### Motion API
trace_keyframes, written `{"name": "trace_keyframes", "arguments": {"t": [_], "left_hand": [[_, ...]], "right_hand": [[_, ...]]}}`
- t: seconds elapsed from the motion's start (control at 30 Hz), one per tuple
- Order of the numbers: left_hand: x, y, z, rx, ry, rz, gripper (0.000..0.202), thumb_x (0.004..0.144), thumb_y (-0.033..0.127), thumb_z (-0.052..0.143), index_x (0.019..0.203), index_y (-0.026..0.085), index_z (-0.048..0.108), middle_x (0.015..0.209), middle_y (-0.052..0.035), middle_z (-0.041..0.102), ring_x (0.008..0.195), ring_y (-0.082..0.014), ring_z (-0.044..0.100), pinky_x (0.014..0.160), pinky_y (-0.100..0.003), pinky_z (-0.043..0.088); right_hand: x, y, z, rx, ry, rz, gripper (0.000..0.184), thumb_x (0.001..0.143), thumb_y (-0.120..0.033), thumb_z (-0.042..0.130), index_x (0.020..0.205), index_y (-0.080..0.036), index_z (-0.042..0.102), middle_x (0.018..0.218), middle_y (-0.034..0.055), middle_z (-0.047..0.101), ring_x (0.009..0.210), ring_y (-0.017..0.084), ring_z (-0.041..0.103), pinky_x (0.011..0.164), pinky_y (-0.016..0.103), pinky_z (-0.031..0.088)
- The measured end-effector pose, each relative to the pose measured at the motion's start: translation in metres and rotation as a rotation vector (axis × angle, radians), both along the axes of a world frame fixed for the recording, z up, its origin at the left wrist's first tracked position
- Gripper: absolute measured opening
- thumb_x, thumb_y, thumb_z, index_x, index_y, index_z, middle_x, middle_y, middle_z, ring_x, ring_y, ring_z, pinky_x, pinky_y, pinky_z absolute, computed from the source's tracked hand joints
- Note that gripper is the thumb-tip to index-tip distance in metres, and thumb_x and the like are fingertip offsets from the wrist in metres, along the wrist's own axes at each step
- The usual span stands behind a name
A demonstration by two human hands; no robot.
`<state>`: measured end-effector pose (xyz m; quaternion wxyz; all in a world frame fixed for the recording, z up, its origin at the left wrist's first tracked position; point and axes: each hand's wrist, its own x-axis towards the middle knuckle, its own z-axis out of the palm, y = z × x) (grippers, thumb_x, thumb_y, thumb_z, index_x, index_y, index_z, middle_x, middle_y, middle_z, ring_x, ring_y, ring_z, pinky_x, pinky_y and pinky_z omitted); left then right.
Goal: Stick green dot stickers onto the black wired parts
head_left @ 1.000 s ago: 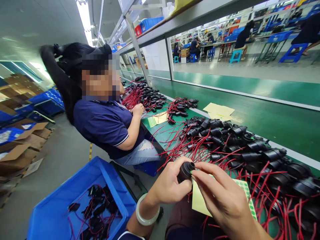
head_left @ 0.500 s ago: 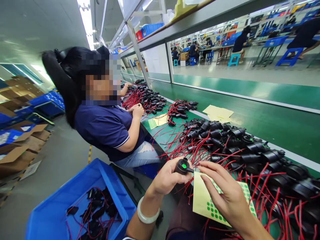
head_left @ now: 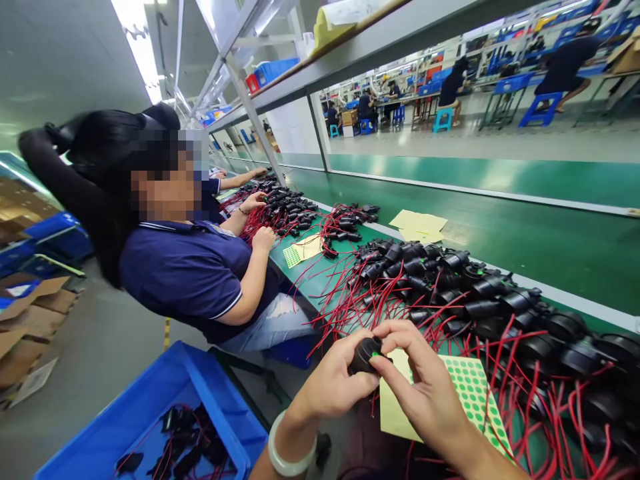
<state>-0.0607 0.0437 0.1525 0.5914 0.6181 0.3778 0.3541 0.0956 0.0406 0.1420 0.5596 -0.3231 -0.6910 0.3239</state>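
Note:
My left hand is wrapped round a small round black electrical part above the bench's near edge. On the part shows a bright green dot sticker. My right hand closes on the part from the right, its thumb tip at the sticker and its fingers curled over the top side. Beneath my right hand lies a pale yellow sheet of green dot stickers, partly covered by that hand. Beyond it is a long heap of similar black parts with red wires trailing toward me.
A blue bin with black parts stands low at left. A co-worker sits to my left at the green bench, near another sticker sheet. Yellow sheets lie farther back. A metal shelf frame rises above.
My right hand has moved left from over the sticker sheet onto the black part, its fingers now closed there. My left hand still holds the part. The view has shifted slightly right.

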Motion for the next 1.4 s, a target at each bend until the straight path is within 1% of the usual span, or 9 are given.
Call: {"name": "trace_keyframes", "arguments": {"t": [0.27, 0.47, 0.6, 0.7, 0.9, 1.0, 1.1, 1.27, 1.4], "left_hand": [[0.012, 0.017, -0.006, -0.126, -0.101, -0.066, 0.018, 0.068, 0.016, 0.061, 0.082, 0.015, 0.049, 0.071, 0.0036, 0.042, 0.064, -0.0089, 0.035, 0.059, -0.022, 0.029], [0.023, 0.035, 0.015, 0.199, 0.319, 0.146, 0.031, 0.085, 0.022, 0.052, 0.115, 0.017, 0.047, 0.085, -0.0007, 0.053, 0.074, -0.0128, 0.048, 0.069, -0.024, 0.039], [0.059, 0.085, 0.020, 0.489, 0.579, 0.250, 0.036, 0.089, 0.022, 0.048, 0.124, 0.017, 0.042, 0.087, -0.0041, 0.060, 0.074, -0.0170, 0.056, 0.069, -0.028, 0.042], [0.106, 0.137, 0.009, 0.683, 0.771, 0.243, 0.023, 0.088, 0.022, 0.048, 0.109, 0.014, 0.051, 0.090, -0.0101, 0.064, 0.082, -0.0229, 0.061, 0.073, -0.032, 0.045], [0.165, 0.195, -0.009, 0.813, 1.067, 0.272, 0.023, 0.086, 0.028, 0.055, 0.098, 0.007, 0.058, 0.100, -0.0191, 0.063, 0.099, -0.0308, 0.056, 0.083, -0.040, 0.043], [0.145, 0.179, -0.009, 0.826, 0.969, 0.350, 0.032, 0.085, 0.032, 0.059, 0.106, 0.008, 0.057, 0.109, -0.0182, 0.060, 0.105, -0.0302, 0.051, 0.089, -0.040, 0.041], [0.097, 0.131, -0.014, 0.772, 0.729, 0.411, 0.022, 0.086, 0.030, 0.058, 0.101, 0.013, 0.059, 0.103, -0.0103, 0.063, 0.100, -0.0224, 0.054, 0.090, -0.034, 0.041], [0.014, 0.028, -0.052, 0.205, 0.634, 0.366, 0.022, 0.087, 0.036, 0.055, 0.081, 0.015, 0.061, 0.078, -0.0021, 0.062, 0.071, -0.0136, 0.055, 0.069, -0.025, 0.042], [-0.010, -0.035, -0.098, -0.296, 0.418, 0.276, 0.034, 0.080, 0.048, 0.062, 0.076, 0.014, 0.060, 0.068, -0.0005, 0.059, 0.063, -0.0117, 0.052, 0.060, -0.023, 0.041]], "right_hand": [[0.025, 0.002, -0.013, -0.214, 0.001, 0.071, 0.006, 0.093, -0.023, 0.051, 0.097, -0.027, 0.048, 0.112, -0.0004, 0.054, 0.107, 0.011, 0.053, 0.091, 0.019, 0.043], [0.077, -0.004, -0.049, -0.223, -0.167, -0.266, 0.011, 0.093, -0.033, 0.051, 0.101, -0.026, 0.053, 0.110, 0.0026, 0.060, 0.103, 0.014, 0.060, 0.085, 0.020, 0.049], [0.102, -0.015, -0.073, -0.204, -0.287, -0.383, 0.013, 0.093, -0.034, 0.050, 0.094, -0.023, 0.056, 0.103, 0.0045, 0.063, 0.096, 0.017, 0.063, 0.079, 0.024, 0.053], [0.106, -0.021, -0.080, -0.154, -0.387, -0.380, 0.012, 0.094, -0.033, 0.048, 0.093, -0.024, 0.056, 0.099, 0.0038, 0.063, 0.092, 0.017, 0.064, 0.078, 0.026, 0.053], [0.107, -0.025, -0.080, -0.077, -0.505, -0.395, 0.011, 0.095, -0.028, 0.046, 0.092, -0.024, 0.055, 0.097, 0.0035, 0.063, 0.092, 0.018, 0.063, 0.075, 0.029, 0.054], [0.111, -0.027, -0.080, -0.073, -0.516, -0.404, 0.011, 0.095, -0.027, 0.046, 0.092, -0.022, 0.055, 0.098, 0.0052, 0.062, 0.094, 0.019, 0.062, 0.076, 0.031, 0.054], [0.113, -0.030, -0.079, -0.083, -0.509, -0.380, 0.010, 0.095, -0.026, 0.047, 0.093, -0.021, 0.056, 0.098, 0.0062, 0.063, 0.094, 0.020, 0.062, 0.078, 0.033, 0.053], [0.105, -0.032, -0.080, -0.142, -0.519, -0.257, 0.010, 0.095, -0.023, 0.047, 0.096, -0.020, 0.056, 0.101, 0.0077, 0.062, 0.097, 0.021, 0.060, 0.083, 0.037, 0.050], [0.092, -0.035, -0.083, -0.141, -0.562, -0.145, 0.011, 0.096, -0.022, 0.046, 0.099, -0.019, 0.056, 0.099, 0.0074, 0.063, 0.095, 0.020, 0.059, 0.082, 0.036, 0.050]]}}
